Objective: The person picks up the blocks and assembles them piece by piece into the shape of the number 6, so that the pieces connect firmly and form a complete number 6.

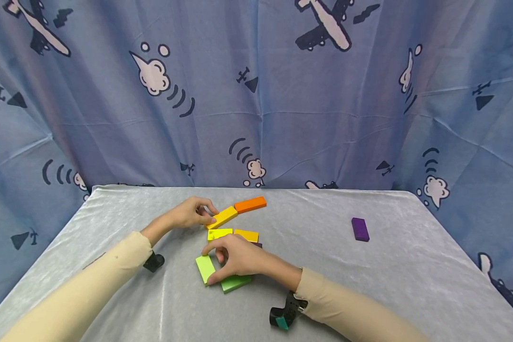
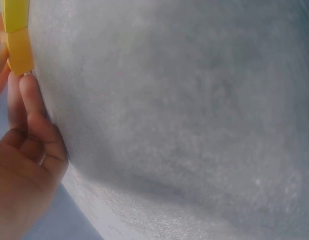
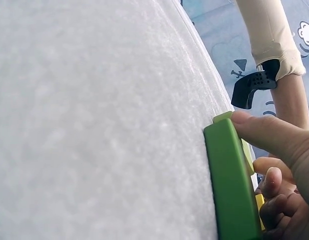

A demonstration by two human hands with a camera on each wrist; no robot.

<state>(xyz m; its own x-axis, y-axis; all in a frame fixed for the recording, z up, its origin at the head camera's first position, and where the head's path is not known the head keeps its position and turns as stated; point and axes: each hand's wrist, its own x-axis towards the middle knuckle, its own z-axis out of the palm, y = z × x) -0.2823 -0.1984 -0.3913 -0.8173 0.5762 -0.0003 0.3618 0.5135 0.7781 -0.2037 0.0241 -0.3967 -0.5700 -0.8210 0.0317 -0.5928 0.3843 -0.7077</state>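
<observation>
Thumb and fingers of my left hand [image 1: 191, 213] pinch the near end of an amber block [image 1: 222, 217]. An orange block [image 1: 250, 204] lies at its far end. Lower down, my right hand [image 1: 241, 256] spans a light green block [image 1: 205, 270], thumb at one end and index finger at the other. A green block [image 1: 236, 283] lies beside it, partly under the hand, and shows large in the right wrist view [image 3: 232, 175]. Between the hands lie a yellow block [image 1: 220, 234] and a golden block [image 1: 246, 235]. A dark block [image 1: 258, 245] is mostly hidden behind the right hand.
A purple block [image 1: 360, 229] lies apart on the right side of the table. The table is covered by a pale grey cloth [image 1: 316, 275]. A blue patterned curtain [image 1: 222, 95] hangs behind the table and along both sides.
</observation>
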